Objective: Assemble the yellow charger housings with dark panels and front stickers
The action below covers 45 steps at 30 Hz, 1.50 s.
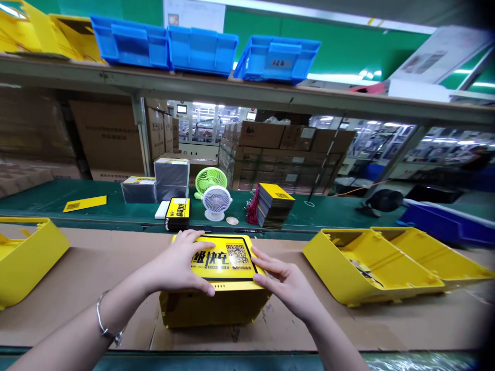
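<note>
we have our left hand [180, 263] and right hand [284, 281] on the black-framed label [228, 263] of a yellow housing [209, 312].

our left is spread, thumb near the front edge; our right lays extended fingers along the right side, and neither is clenched. the housing sits on cardboard [286, 332] over the counter [127, 214], with yellow shells [371, 268] well apart on either side. if we press unevenly, we judge the label could skew or crease, or the housing slip.
</note>
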{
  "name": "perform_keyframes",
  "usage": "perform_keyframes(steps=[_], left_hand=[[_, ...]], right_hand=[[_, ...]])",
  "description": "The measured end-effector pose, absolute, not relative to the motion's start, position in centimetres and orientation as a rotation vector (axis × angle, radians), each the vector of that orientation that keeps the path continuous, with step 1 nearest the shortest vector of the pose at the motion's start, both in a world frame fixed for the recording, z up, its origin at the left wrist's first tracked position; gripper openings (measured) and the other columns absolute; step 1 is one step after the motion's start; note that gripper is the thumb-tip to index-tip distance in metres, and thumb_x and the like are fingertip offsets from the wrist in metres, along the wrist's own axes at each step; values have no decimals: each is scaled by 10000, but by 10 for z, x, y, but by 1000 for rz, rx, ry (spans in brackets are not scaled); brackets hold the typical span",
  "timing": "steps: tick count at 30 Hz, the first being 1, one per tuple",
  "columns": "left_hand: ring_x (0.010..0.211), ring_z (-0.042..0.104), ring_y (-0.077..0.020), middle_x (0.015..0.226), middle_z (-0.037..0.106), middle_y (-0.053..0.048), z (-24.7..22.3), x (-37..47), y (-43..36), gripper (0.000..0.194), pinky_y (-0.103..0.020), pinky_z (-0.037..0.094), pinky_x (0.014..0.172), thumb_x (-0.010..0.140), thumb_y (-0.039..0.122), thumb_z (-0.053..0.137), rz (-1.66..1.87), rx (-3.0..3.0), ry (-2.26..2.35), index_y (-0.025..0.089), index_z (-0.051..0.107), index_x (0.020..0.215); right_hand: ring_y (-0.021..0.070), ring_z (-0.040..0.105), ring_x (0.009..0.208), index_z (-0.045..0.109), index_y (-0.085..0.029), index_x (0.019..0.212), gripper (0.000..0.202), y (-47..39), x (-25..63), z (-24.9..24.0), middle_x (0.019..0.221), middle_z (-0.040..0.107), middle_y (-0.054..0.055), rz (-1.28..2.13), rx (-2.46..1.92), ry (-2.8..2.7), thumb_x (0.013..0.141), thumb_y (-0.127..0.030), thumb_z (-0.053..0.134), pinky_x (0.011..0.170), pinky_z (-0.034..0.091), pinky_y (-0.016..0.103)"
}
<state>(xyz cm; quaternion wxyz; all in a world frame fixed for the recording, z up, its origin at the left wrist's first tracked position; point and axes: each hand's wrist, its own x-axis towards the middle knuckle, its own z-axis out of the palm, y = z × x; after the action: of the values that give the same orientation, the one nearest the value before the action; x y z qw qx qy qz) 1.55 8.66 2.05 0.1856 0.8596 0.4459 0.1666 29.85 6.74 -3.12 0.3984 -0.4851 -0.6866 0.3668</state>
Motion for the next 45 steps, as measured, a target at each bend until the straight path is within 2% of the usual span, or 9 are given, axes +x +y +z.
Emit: perform_keyframes(steps=[5,9,11,15,18,22,28,36,45], left_hand=[[1354,135,-277,1476,204,-52,10,4,85,775,-536,-5,1078,688,665,481,407,2482,1273,314,294,1354],[1365,50,-243,1495,64,0,0,-20,77,783,-465,101,1102,752,611,448,437,2317,1326,304,128,1398],[1363,28,-242,1493,18,13,-3,-30,73,779,-455,133,1100,774,594,430,458,2250,1367,304,69,1401],[1360,20,-249,1489,-7,12,-5,-30,71,770,-456,131,1099,783,606,394,436,2240,1439,290,63,1402],[1358,13,-265,1488,15,-28,-4,-13,75,794,-462,144,1093,773,644,358,423,2304,1519,234,107,1405],[1357,50,-284,1475,108,-88,-3,24,80,795,-501,89,1087,781,664,287,423,2477,1504,170,187,1395],[1357,101,-256,1476,107,-62,1,35,83,829,-448,117,1097,754,683,326,357,2593,1284,216,114,1405],[1358,103,-235,1482,82,-34,0,-8,78,744,-426,136,1101,795,628,331,377,2510,1404,256,116,1402],[1358,103,-250,1477,123,-55,0,32,85,810,-445,115,1101,756,666,351,367,2554,1305,224,141,1401]], right_hand=[[285,327,1269,555,-254,1178,557,71,300,-16,1367,388,54,905,-1290,-1858,663,-415,695,1071,242,473],[261,204,1324,304,-296,1352,897,84,305,-7,1448,227,33,974,-1237,-1977,584,-383,761,1079,223,459],[258,286,1292,263,-296,1367,960,97,306,-6,1437,259,46,1083,-1192,-1994,560,-365,778,1045,301,433],[212,575,976,457,-200,1255,627,134,293,-8,1191,553,93,964,-1318,-1935,695,-397,660,820,490,354],[213,599,852,638,-153,971,348,152,273,-11,954,646,95,575,-1524,-1953,829,-416,461,773,477,366],[283,474,1114,603,-156,1091,425,135,239,-10,1146,578,129,324,-1516,-2080,863,-435,378,973,306,464],[213,82,1353,161,-196,1407,679,89,230,4,1471,117,34,261,-1282,-2637,859,-578,288,1103,107,389],[245,44,1351,98,-125,1412,812,93,267,3,1468,76,88,269,-1750,-2400,819,-661,243,1104,107,416],[226,37,1354,126,-214,1408,691,91,225,5,1470,91,41,301,-1333,-2623,853,-602,262,1097,69,455]])
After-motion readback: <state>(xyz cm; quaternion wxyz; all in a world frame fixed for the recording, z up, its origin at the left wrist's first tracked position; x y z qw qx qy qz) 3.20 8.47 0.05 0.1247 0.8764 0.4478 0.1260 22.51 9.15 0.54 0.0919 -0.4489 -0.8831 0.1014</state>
